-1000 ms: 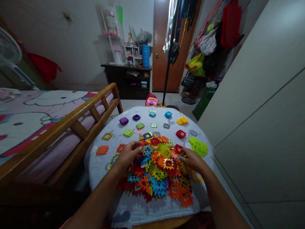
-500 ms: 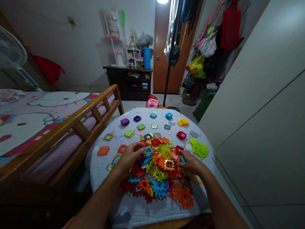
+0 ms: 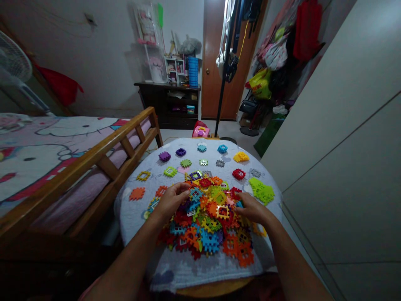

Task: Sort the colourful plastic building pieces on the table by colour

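Observation:
A heap of colourful plastic interlocking building pieces (image 3: 209,223), square with notched edges, lies on the cloth-covered table (image 3: 188,278). My left hand (image 3: 171,201) is at the heap's left side, fingers curled and thumb close to the index finger. What sits at its fingertips is partly hidden, with a hint of red there. On the right side, my right hand (image 3: 252,207) has a blue piece (image 3: 239,204) between thumb and fingers. A yellow window-frame piece (image 3: 222,212) lies on the heap between the hands.
Small sorted groups lie around the heap: purple pieces (image 3: 164,156), yellow pieces (image 3: 241,156), red pieces (image 3: 238,174), lime-green pieces (image 3: 261,191) and an orange piece (image 3: 137,193). A wooden bed rail (image 3: 125,146) runs along the left; a pale cabinet (image 3: 338,167) stands right.
The whole view has shifted slightly, so the table appears a little higher. Both hands stay at the same places on the heap, with hardly any finger movement.

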Available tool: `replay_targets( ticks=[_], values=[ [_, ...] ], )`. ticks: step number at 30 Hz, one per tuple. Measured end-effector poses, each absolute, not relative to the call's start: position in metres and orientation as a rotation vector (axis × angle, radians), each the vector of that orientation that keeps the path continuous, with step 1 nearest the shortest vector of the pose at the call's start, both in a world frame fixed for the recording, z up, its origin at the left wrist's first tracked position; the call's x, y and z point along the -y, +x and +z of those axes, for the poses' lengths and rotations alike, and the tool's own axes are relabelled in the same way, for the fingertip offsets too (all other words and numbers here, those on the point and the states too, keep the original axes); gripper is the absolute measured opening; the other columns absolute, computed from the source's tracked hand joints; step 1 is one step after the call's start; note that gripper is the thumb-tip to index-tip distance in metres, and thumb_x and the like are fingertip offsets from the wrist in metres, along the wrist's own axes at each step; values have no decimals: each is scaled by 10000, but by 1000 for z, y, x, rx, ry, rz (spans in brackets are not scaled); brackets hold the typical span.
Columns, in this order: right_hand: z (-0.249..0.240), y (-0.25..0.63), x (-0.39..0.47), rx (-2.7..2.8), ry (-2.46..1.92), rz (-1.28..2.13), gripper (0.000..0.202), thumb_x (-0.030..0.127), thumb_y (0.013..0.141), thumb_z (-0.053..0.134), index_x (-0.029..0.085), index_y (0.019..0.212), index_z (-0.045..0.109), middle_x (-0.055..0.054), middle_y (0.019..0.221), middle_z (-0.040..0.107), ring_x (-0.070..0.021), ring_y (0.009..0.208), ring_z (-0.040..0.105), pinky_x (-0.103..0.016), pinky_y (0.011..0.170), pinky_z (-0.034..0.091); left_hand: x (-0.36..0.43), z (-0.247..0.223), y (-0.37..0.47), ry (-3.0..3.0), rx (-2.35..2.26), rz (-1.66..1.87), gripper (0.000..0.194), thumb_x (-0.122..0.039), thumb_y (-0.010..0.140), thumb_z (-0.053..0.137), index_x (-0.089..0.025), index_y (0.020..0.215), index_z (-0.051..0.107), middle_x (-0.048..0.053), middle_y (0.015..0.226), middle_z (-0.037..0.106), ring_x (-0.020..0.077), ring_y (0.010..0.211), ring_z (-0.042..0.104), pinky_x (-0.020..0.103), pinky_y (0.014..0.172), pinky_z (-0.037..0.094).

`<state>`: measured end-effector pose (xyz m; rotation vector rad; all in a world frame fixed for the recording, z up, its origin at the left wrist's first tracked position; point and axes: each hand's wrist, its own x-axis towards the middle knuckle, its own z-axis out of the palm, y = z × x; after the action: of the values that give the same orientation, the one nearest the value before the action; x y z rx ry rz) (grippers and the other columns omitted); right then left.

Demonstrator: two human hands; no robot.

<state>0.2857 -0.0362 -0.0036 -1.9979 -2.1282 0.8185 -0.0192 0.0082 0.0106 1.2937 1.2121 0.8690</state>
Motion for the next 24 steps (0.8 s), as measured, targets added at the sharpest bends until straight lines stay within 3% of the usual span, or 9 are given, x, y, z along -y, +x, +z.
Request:
replay_targets(
  ticks=[5, 13, 19, 24],
  values=[
    [-6, 283, 33, 2147, -2035, 811, 685, 355, 723, 663, 102, 1322, 448, -179, 1334, 468, -288, 1237, 417, -392, 1017, 335, -8, 10, -21, 1566, -1338, 831, 278, -374, 715, 601, -180, 912, 618, 33, 820, 659, 193, 734, 609, 306, 672, 459],
    [0, 266, 35, 2191, -2035, 807, 644, 276, 701, 660, 123, 1300, 479, -167, 1321, 479, -289, 1219, 432, -387, 1024, 327, -7, 8, -23, 1983, -1523, 714, 276, -330, 756, 552, -182, 975, 629, 85, 1034, 613, 228, 918, 604, 350, 835, 456],
    [-2, 261, 35, 2180, -1925, 810, 656, 281, 703, 636, 131, 1319, 466, -148, 1340, 472, -276, 1228, 426, -381, 1037, 319, -8, -5, -28, 2169, -1516, 581, 359, -322, 780, 547, -178, 1107, 589, 101, 1162, 580, 260, 1127, 517, 393, 994, 382],
    [6, 264, 39, 2207, -1879, 798, 672, 322, 693, 656, 148, 1315, 472, -135, 1345, 465, -281, 1230, 417, -389, 1037, 327, 0, -10, -30, 2236, -1478, 425, 574, -397, 717, 646, -212, 1244, 514, 112, 1400, 409, 306, 1325, 327, 444, 1096, 269]
  ],
)
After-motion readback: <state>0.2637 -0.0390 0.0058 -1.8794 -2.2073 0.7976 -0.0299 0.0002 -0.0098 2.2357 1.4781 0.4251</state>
